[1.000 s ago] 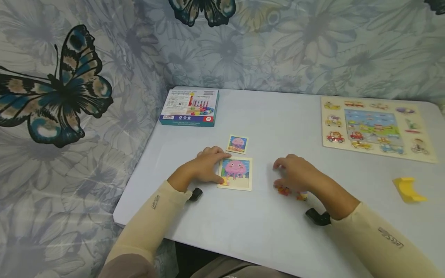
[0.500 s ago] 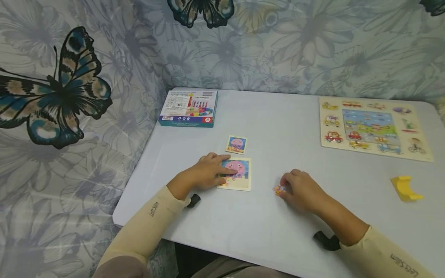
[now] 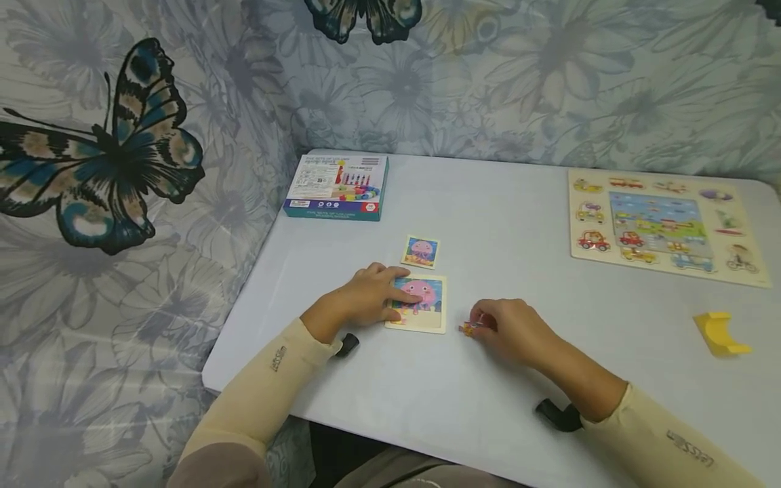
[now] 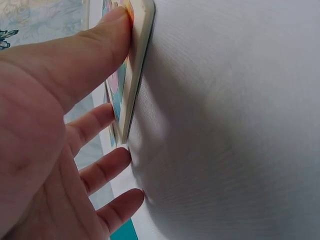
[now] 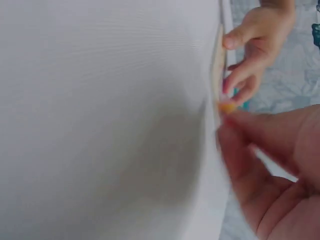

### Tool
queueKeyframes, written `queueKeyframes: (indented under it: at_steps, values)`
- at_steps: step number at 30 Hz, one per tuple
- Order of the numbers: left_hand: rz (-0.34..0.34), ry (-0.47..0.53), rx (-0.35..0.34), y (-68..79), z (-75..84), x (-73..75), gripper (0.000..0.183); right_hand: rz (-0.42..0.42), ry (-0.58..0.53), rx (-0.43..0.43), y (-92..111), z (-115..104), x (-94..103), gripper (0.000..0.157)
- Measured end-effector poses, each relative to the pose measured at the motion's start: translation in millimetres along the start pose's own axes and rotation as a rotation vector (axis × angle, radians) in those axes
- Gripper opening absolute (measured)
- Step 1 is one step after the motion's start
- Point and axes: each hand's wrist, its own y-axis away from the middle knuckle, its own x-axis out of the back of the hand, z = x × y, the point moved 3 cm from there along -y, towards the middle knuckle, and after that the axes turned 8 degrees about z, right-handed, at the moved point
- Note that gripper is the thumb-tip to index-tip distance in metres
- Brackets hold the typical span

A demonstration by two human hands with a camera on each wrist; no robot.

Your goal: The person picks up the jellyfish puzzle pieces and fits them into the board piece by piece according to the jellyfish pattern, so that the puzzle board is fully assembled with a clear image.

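A small square jigsaw puzzle point(image 3: 430, 322) with a pink jellyfish picture lies on the white table; its lower right part shows bare pale wood. My left hand point(image 3: 368, 295) rests over its left side, thumb and index finger pressing on its face, the other fingers touching the table in the left wrist view. Between thumb and fingertips my right hand point(image 3: 518, 331) pinches a small orange-and-pink puzzle piece point(image 3: 468, 329), just right of the jigsaw. Most of that piece is hidden by the fingers. Beyond the jigsaw lies a smaller card point(image 3: 420, 252) with the same jellyfish.
At the back left sits a flat toy box point(image 3: 335, 188). A large wooden vehicle puzzle board point(image 3: 665, 264) lies at the back right, and a curved yellow block point(image 3: 721, 334) is nearer on the right. Patterned fabric point(image 3: 488, 88) hangs behind the table.
My right hand has picked the small puzzle piece off the table and moved it left toward the jigsaw. The left index finger has come down onto the jellyfish picture.
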Motion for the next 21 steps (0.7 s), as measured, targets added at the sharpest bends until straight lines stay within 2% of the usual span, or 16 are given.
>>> queueKeyframes:
  at_steps: [2,5,9,14,18,21]
  values:
    - [-0.003,0.005,0.004,-0.2,0.4,0.8,0.051,0.005,-0.103,0.006,-11.5,-7.3,-2.2,0.009]
    - [-0.006,0.002,0.009,-1.2,0.0,1.1,0.051,-0.035,-0.267,-0.026,-29.7,-19.6,-10.8,0.01]
    - [-0.004,0.002,0.011,-4.1,-1.8,1.4,0.05,-0.113,-0.369,-0.079,-48.9,-33.3,-29.3,0.011]
    - [0.001,0.03,0.013,-5.1,-3.0,3.1,0.048,-0.166,-0.322,-0.118,-63.2,-42.4,-43.9,0.013]
    - [0.015,0.042,0.019,-4.9,-2.7,2.2,0.044,-0.147,-0.201,-0.096,-69.3,-46.8,-45.4,0.015]
    - [0.052,0.046,0.021,-6.4,-1.9,-1.2,0.039,-0.123,-0.109,-0.052,-72.1,-48.7,-46.1,0.017]
